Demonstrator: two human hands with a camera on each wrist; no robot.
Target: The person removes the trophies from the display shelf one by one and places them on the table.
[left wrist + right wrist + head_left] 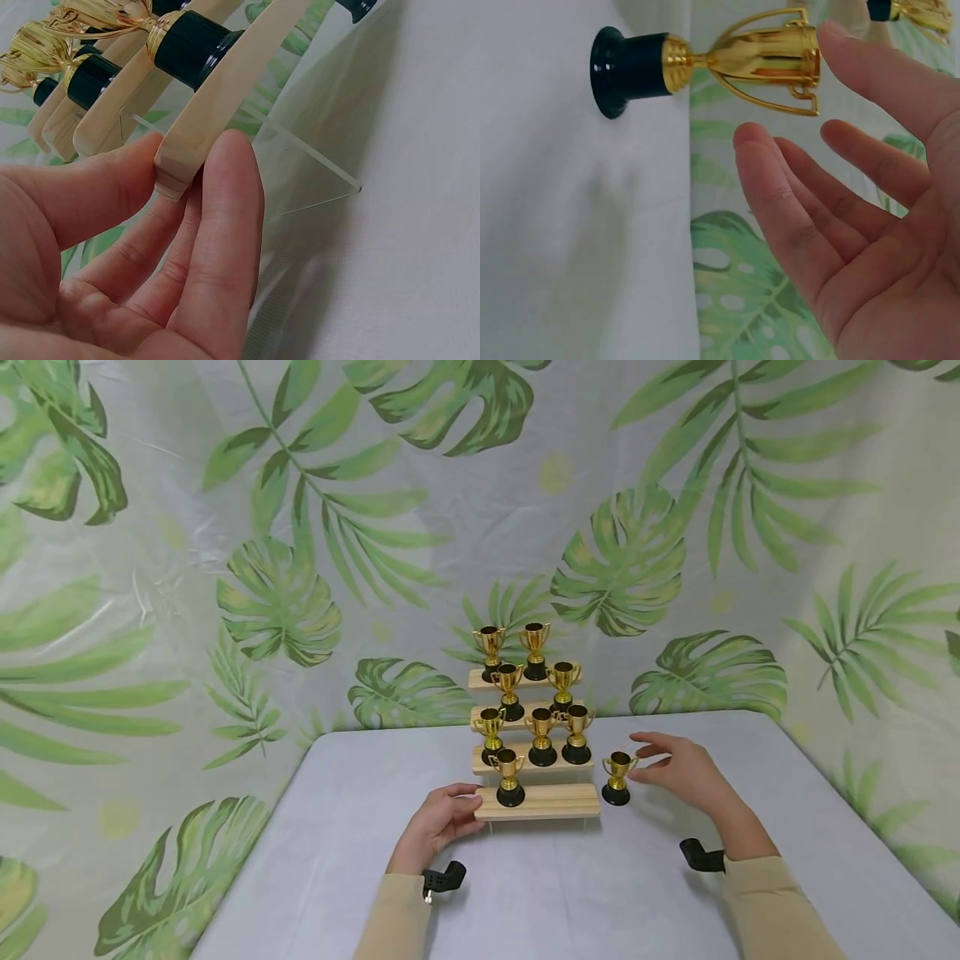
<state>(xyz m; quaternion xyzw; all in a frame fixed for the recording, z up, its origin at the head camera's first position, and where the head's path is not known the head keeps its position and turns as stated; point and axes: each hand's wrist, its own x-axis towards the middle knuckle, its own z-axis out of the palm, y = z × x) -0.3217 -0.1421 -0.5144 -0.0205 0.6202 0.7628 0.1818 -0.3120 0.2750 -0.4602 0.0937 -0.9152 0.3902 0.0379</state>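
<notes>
My left hand (444, 820) pinches the left end of the lowest wooden shelf board (558, 803) of a stepped display stand. In the left wrist view the thumb lies on one face of the board end (180, 161) and the fingers on the other. One small gold trophy cup (507, 770) with a black base stands on that board, left of its middle. To the right of the stand, another trophy cup (617, 777) is upright on the table. My right hand (686, 770) is beside this cup, fingers spread; the right wrist view shows a gap between the fingers and the gold cup (765, 58).
Several more trophy cups stand on the upper boards: two on the top board (558, 677), two on the one below, three on the third board (528, 758). Thin clear supports (319, 154) carry the boards. A white cloth covers the table (360, 793); a leaf-patterned curtain (480, 510) hangs behind.
</notes>
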